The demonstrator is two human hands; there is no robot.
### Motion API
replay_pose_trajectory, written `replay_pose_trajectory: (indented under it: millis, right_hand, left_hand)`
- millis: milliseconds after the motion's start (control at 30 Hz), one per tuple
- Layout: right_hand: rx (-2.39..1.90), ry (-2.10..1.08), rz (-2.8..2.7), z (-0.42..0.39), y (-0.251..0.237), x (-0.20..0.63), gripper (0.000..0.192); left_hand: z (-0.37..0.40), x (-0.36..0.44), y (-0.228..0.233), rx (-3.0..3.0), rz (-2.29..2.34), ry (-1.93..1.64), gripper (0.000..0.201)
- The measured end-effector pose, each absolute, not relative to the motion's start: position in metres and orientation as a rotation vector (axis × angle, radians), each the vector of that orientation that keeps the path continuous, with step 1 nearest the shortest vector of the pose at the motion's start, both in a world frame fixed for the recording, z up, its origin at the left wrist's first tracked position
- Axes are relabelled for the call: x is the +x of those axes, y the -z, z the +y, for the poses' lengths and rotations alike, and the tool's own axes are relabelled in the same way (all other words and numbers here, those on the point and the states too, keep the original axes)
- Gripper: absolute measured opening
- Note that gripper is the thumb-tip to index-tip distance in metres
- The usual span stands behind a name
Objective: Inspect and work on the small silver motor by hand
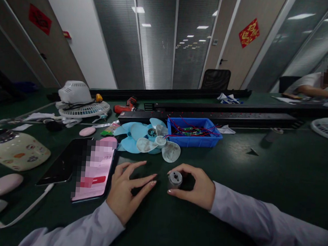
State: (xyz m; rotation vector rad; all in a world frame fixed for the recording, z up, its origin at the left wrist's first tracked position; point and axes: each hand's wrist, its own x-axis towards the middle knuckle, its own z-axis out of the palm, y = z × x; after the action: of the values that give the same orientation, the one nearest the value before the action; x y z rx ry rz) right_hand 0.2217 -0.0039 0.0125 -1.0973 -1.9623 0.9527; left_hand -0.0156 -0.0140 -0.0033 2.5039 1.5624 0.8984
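Fingertips point(176, 192) of the right hand point(197, 187) pinched round a small motor point(175, 178), holding it upright just off or on the dark green table point(261, 174); cannot tell whether touching. Left hand point(127, 189) empty, fingers spread and relaxed, tips resting on the tabletop just left of the motor.

Risks, as judged from this layout:

- Could roll far if dropped: broad, smooth table, nothing near the right hand to stop a round part.
- Could knock or scratch the phone point(94, 170), lit and lying flat just beside the left hand, with its white cable point(25, 210) trailing toward the near edge, easy to snag with a sleeve.
- Could sweep the loose pile of light-blue and clear fan blades point(148, 138), lying just beyond both hands, into the blue bin point(193, 131) of red-wired circuit boards behind it.
- Could lose the motor from a light pinch at its sides; grip looks light, palm not closed over it.

Motor itself: short metal cylinder, silvery and dull, flat end facing up with a dark round centre. Shaft and terminals too small to make out. Lower body hidden by the thumb and fingers.
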Motion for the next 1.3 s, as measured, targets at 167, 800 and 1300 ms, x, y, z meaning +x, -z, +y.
replay_pose_trajectory:
  millis: [167,800,1300]
  right_hand:
    - [-1.107,-0.942,-1.967,-0.005,-0.012,0.221,0.038]
    - [-1.027,-0.885,-1.976,-0.003,-0.006,0.221,0.033]
    - [-1.02,-0.871,-1.987,-0.003,-0.008,0.221,0.027]
  left_hand:
    - [-0.014,-0.02,0.009,2.603,1.641,-0.757,0.022]
    - [-0.009,0.044,-0.012,2.295,1.184,-1.267,0.022]
    - [-0.011,0.046,-0.017,2.239,1.094,-1.227,0.019]
